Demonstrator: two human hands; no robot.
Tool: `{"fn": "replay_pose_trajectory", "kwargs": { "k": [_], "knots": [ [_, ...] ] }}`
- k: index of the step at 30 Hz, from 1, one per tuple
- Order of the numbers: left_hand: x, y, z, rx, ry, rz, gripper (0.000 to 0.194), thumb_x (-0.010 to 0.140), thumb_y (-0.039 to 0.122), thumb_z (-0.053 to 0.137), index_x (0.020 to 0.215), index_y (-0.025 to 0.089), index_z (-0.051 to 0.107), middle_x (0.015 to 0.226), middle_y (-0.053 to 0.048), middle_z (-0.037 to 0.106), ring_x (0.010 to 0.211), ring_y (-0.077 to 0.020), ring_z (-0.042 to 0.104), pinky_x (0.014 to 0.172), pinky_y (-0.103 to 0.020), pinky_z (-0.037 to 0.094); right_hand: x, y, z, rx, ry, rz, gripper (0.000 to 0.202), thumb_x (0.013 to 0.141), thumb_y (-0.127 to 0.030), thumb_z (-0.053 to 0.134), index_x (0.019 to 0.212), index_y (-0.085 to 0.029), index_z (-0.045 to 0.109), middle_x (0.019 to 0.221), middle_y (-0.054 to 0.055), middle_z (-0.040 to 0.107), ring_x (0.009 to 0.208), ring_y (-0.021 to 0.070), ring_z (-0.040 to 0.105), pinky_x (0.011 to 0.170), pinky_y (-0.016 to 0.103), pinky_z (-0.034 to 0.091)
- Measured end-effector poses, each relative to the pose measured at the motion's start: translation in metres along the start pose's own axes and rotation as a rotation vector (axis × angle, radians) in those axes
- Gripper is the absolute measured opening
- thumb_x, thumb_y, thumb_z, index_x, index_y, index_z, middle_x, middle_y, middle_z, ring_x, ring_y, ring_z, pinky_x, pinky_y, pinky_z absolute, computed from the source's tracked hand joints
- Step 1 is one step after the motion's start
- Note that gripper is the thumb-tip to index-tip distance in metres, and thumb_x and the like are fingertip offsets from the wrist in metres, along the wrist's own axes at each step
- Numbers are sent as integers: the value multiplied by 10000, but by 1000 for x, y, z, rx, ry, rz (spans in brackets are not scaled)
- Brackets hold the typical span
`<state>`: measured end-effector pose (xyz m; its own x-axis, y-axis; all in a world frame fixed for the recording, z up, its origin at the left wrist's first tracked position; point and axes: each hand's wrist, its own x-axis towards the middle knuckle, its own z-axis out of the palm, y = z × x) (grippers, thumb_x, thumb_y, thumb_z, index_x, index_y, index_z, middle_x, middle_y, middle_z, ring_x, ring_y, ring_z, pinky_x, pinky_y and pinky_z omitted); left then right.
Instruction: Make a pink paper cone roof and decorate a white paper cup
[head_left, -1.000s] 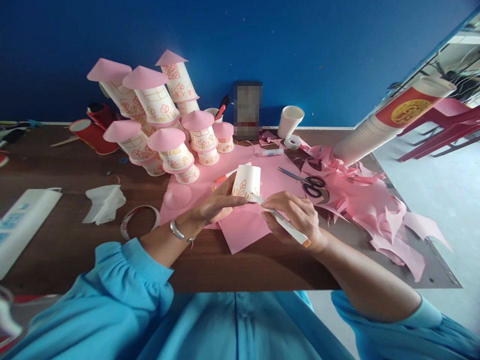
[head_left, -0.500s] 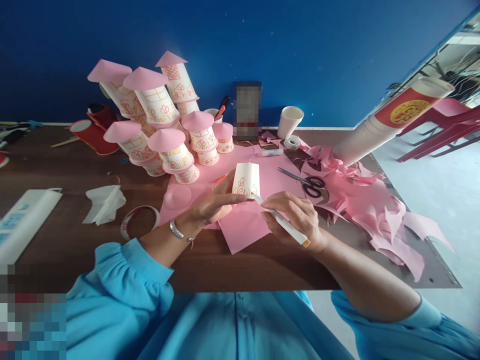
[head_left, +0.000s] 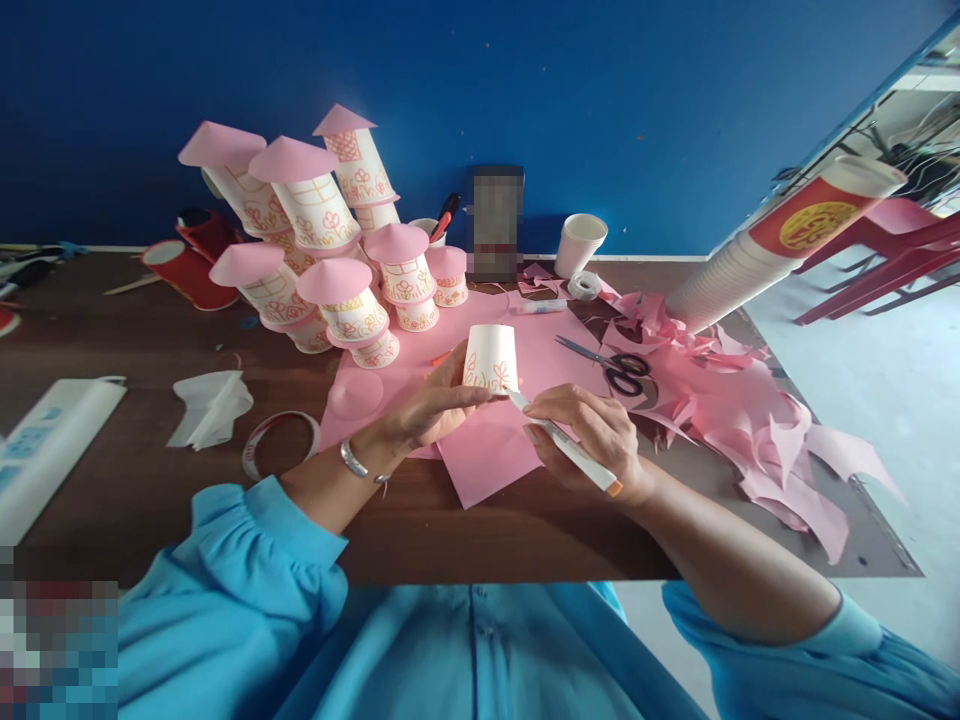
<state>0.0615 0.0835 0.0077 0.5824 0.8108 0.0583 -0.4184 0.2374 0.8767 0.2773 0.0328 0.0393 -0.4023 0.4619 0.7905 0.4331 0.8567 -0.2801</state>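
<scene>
While upside down, cup pinched in L fingers; R fingers round marker.

My one camera sits on my head, looking forward and down, close over the table, facing the blue wall.

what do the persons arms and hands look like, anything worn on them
Both arms wear bright turquoise-blue sleeves with gathered, puffed cuffs, pushed up so the forearms are bare. The left sleeve bunches thickly near the elbow; the right sleeve matches it. A silver bangle circles the wrist of the left hand. The right hand shows no jewellery.
</scene>
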Motion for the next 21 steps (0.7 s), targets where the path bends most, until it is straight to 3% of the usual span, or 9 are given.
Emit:
{"fn": "replay_pose_trajectory", "kwargs": {
  "k": [6, 15, 21],
  "knots": [
    [0, 0, 0, 107, -12, 33, 571, 804, 235, 837, 1329, 272, 618, 1220, -60, 674, 1147, -264, 613, 989, -413, 484, -1, 1, 0, 12, -6, 3, 267, 923, -66, 651, 1153, -201, 627, 868, 48, 733, 726, 173, 720, 614, 281, 585],
    [-2, -4, 1, 177, 56, -1, 743, 765, 307, 892, 1427, 285, 556, 1266, -82, 631, 1185, -295, 574, 981, -409, 483, -2, 0, 5, 21, -26, 7, 254, 931, -90, 641, 1156, -208, 624, 874, 47, 747, 720, 185, 743, 610, 282, 583],
    [-2, -4, 0, 189, 67, 13, 729, 762, 293, 898, 1410, 282, 564, 1268, -86, 634, 1175, -302, 571, 967, -409, 479, -2, 0, 5, 23, -16, -1, 258, 930, -87, 645, 1158, -206, 623, 880, 50, 751, 716, 184, 740, 611, 284, 586]
  ]
}}
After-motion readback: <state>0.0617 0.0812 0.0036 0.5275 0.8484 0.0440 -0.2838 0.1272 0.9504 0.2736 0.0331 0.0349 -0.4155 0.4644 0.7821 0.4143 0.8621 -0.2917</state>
